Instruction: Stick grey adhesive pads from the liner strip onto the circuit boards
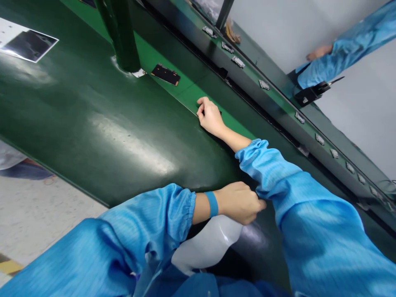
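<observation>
My right hand reaches out over the edge of a bright green strip on the table. Its fingers are curled, and a dark bit of something shows just behind them; whether they grip it I cannot tell. Close to my body, my left hand, with a blue wrist band, is closed with knuckles up beside my right sleeve. Its fingertips are hidden. A glossy white curved sheet lies directly under that hand and wrist. Further up the green strip rests a flat black panel with small copper-coloured spots.
A dark green post rises from the table. A white-edged sheet with a dark patch lies far left. Several small silver parts line a belt beyond a dark rail. Another person's blue-sleeved arm extends near a black device.
</observation>
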Demonstrator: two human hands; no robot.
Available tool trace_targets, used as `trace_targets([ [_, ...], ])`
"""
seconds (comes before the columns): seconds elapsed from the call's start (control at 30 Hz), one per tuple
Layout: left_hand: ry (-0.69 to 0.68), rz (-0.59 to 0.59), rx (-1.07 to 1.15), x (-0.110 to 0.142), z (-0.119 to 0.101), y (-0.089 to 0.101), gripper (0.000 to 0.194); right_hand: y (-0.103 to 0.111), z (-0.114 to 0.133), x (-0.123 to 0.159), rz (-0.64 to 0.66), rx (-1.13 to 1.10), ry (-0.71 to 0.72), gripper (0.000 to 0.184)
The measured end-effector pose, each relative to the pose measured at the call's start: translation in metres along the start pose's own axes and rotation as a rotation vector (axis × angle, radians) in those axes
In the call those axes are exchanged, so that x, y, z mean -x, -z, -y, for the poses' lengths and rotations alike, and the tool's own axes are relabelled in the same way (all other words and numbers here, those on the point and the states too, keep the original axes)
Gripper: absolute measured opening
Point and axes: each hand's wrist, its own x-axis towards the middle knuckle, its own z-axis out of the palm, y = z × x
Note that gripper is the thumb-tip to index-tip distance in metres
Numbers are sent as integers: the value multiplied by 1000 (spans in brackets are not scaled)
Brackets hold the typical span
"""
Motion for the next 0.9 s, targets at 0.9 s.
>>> trace_targets([
  [0.9,41,77,-8,1,-1,7,9,54,-55,68,7,-70,-66,86],
])
